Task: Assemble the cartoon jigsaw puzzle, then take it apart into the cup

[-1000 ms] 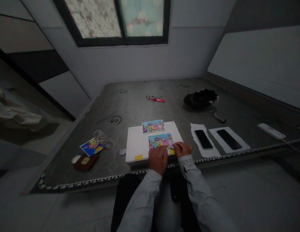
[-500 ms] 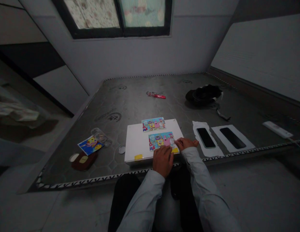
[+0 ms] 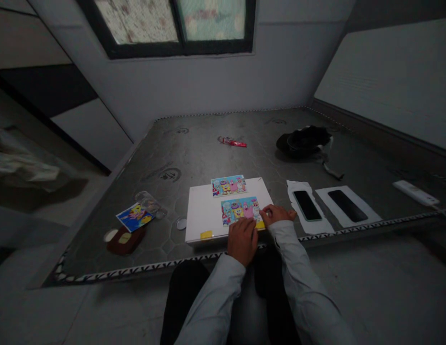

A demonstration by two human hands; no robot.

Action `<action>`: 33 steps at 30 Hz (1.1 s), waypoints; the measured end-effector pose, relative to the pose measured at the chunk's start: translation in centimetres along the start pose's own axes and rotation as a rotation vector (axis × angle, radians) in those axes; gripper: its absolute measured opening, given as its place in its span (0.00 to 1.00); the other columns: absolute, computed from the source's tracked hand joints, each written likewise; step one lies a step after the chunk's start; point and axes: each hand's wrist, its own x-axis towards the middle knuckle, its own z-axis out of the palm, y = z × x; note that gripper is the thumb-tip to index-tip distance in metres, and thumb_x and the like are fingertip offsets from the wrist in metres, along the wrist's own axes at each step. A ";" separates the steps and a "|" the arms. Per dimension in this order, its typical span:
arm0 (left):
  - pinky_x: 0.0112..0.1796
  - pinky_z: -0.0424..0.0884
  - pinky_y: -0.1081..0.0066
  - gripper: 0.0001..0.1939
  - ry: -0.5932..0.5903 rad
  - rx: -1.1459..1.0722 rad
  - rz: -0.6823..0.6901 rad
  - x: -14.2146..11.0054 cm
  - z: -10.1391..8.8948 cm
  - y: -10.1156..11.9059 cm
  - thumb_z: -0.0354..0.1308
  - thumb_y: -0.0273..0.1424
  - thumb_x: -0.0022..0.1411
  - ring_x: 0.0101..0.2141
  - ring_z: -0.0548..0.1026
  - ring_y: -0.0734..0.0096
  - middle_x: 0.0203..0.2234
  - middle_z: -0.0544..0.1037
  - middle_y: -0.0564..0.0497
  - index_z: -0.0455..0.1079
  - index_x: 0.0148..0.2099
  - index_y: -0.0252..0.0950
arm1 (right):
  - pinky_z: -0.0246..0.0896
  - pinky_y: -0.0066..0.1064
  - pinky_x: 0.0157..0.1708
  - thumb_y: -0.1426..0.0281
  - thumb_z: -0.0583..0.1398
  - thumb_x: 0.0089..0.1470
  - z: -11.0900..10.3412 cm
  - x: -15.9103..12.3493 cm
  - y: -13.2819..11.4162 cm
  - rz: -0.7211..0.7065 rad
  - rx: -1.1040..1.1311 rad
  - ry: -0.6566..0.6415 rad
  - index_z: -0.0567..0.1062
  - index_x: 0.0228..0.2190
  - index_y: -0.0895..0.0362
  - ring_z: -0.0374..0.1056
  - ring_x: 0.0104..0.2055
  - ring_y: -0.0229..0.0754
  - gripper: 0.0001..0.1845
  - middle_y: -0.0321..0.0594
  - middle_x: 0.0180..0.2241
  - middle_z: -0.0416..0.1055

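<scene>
White box (image 3: 201, 211) beneath, nearer card (image 3: 238, 211) meets left hand (image 3: 242, 239), grip loosely open — right hand (image 3: 276, 215) beside, grip unclear.

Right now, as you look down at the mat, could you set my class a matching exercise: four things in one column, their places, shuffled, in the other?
Things
1. White box
2. Black cap
3. Brown case
4. White power strip

Places
A. Toward the near left corner of the grey mat
B. To the right of both white papers
C. Beneath two cartoon cards
D. Beyond the white papers, toward the wall

Right pairs: 1-C, 2-D, 3-A, 4-B
</scene>
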 end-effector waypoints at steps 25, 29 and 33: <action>0.50 0.67 0.56 0.13 0.000 0.002 -0.001 0.2 0.2 0.0 0.54 0.26 0.64 0.51 0.72 0.61 0.48 0.77 0.47 0.71 0.50 0.40 | 0.33 0.32 0.35 0.62 0.59 0.50 0.2 -0.3 -1.1 0.019 0.192 0.056 0.76 0.31 0.51 0.61 0.28 0.35 0.08 0.27 0.21 0.65; 0.50 0.67 0.57 0.13 -0.005 0.000 -0.003 0.2 0.2 -0.1 0.53 0.26 0.64 0.50 0.72 0.62 0.48 0.77 0.48 0.71 0.50 0.40 | 0.35 0.34 0.36 0.63 0.57 0.51 0.0 -0.6 -1.2 0.011 0.196 0.097 0.76 0.32 0.52 0.62 0.29 0.36 0.10 0.29 0.21 0.66; 0.51 0.66 0.57 0.14 -0.012 -0.013 -0.014 0.3 0.1 0.0 0.53 0.26 0.64 0.51 0.71 0.62 0.49 0.77 0.48 0.71 0.51 0.40 | 0.37 0.36 0.38 0.62 0.57 0.52 -1.0 -1.1 0.1 0.006 0.204 0.129 0.76 0.34 0.53 0.64 0.30 0.39 0.11 0.31 0.22 0.68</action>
